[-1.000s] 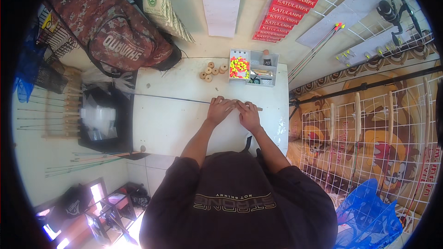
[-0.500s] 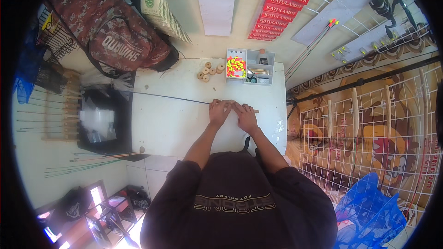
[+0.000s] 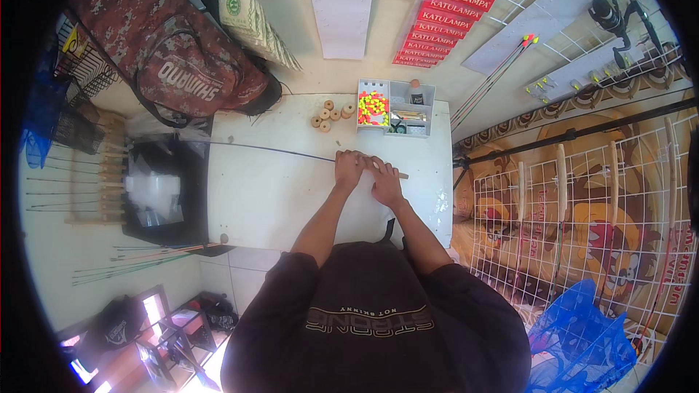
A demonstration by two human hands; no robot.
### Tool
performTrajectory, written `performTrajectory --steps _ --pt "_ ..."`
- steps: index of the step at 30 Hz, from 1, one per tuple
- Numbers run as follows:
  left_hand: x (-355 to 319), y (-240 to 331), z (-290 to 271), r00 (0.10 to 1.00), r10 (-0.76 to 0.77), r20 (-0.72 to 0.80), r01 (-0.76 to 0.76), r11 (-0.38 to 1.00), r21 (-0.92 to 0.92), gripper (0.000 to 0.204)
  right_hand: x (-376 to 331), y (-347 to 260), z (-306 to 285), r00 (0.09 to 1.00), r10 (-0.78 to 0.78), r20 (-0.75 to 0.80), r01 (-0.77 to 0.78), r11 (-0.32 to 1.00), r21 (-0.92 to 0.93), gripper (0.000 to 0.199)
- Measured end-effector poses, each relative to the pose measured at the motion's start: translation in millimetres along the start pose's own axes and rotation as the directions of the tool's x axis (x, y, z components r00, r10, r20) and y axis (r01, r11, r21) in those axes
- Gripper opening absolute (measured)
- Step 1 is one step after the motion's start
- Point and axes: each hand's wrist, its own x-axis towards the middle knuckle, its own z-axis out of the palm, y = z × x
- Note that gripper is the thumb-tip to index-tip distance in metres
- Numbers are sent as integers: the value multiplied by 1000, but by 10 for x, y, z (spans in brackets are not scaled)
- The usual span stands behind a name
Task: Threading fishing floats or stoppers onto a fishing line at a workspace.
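A thin dark fishing rod [image 3: 280, 151] lies across the white table [image 3: 277, 204], its slim end reaching past the left edge. Near its thick end, my left hand [image 3: 349, 168] is closed around the handle. My right hand [image 3: 386, 181] grips the same handle just to the right, fingers bent over it. A short tan piece of the handle [image 3: 403, 175] shows beyond my right fingers. The rest of the handle is covered by my fingers, and the two hands are almost touching.
Several round wooden pieces [image 3: 325, 125] lie at the table's back. Beside them stands a grey divided box [image 3: 427, 110] with bright floats [image 3: 373, 108] and a small bottle [image 3: 416, 92]. A camouflage bag [image 3: 196, 73] leans at the back left; a white wire rack [image 3: 539, 247] stands right.
My left hand has tilted slightly and its fingers have shifted on the handle. The rod's thin part bows a little more. My right hand has barely moved.
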Motion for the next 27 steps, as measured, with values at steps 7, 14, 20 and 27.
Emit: performTrajectory --steps 7,14,20,27 --pt "-26 -138 96 998 -35 -45 27 987 -158 15 -6 -3 99 997 44 -65 -35 990 136 82" --pt "-32 -212 130 982 -177 -61 156 953 -260 14 56 113 187 992 81 -102 -53 965 256 81" --pt "-51 -157 52 980 -190 -51 171 952 -255 13 85 108 200 985 154 -75 -118 929 352 65" --pt "-58 -173 -100 993 -120 18 118 924 -363 13 46 124 295 969 154 -192 -67 916 395 54"
